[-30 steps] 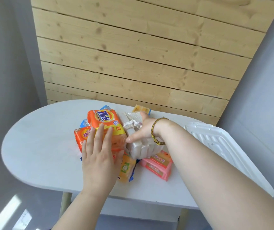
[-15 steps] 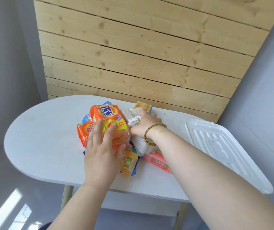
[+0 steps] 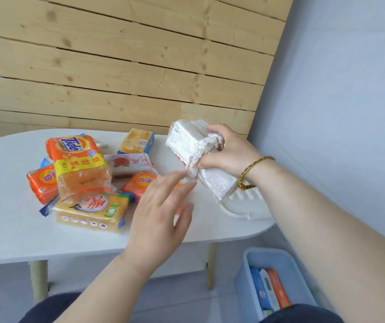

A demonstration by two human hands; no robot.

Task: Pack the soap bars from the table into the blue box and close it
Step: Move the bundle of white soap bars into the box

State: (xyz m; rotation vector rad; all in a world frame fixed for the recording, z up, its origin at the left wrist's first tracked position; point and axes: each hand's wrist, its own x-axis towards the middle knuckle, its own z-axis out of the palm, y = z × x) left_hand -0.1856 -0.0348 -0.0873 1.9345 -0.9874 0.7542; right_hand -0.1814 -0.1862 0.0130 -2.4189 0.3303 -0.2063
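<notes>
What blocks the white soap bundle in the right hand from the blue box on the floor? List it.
Nothing visible does. The right hand holds the white soap bundle above the table's right end, over the white lid. The blue box sits open on the floor below, lid off, partly filled. The left hand hovers open beside the bundle.

The counter (image 3: pixel 12 229) is white. The Tide pack (image 3: pixel 75 157) is orange with a yellow band and a blue logo. Beside it, a small bar (image 3: pixel 41 184) is orange too. The front pack (image 3: pixel 89 210) is pale yellow with red letters and blue ends. One bar (image 3: pixel 129 163) is white with a red flower. The bundle (image 3: pixel 187 141) is white. The box (image 3: pixel 273 257) on the floor is light blue, and the blurred packs inside seem blue, white and orange. The bracelet (image 3: pixel 255 164) is braided in yellow and dark threads.
</notes>
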